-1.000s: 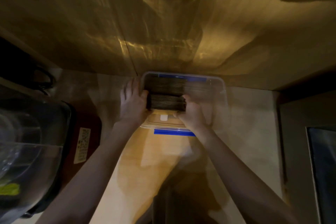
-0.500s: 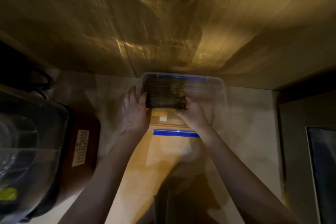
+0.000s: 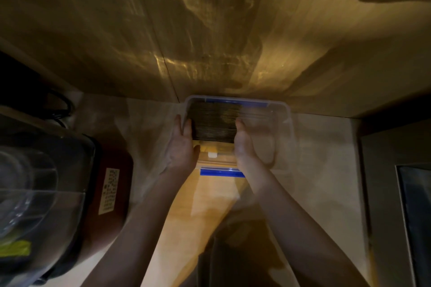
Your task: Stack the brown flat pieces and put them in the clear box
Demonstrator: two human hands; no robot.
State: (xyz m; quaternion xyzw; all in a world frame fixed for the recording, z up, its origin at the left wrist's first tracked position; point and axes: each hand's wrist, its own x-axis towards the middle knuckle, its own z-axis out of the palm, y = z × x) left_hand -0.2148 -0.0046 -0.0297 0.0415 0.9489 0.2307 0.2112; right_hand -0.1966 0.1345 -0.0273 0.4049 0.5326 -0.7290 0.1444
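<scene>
Brown thin-layered stack of flat rectangular pieces (image 3: 213,122) sits pressed between both hands, edges showing as fine dark stripes. Left hand (image 3: 183,147) flat against the stack's left end, fingers straight, palm inward, gripping by side pressure. Right hand (image 3: 245,144) mirrors it on the right end, palm against the stack, fingers extended; slightly motion-blurred. Stack is inside the clear rectangular plastic box with rounded corners (image 3: 285,121), filling its left portion, tilted up on edge against the far wall. Box is translucent, thin-walled, a blue strip (image 3: 235,101) along its far rim. Near side, just below the hands, a clear lid with a blue band (image 3: 222,172) and a small white clip (image 3: 212,155), lying flat. All on a pale, smooth, glossy counter (image 3: 326,158), warm yellow light patch on it. Behind the box, a wood-grain wall panel (image 3: 210,30) with light reflections. Left: dark red appliance with a white label (image 3: 109,191) and a clear rounded lid (image 3: 35,182). Right edge: dark flat panel, unclear what.
</scene>
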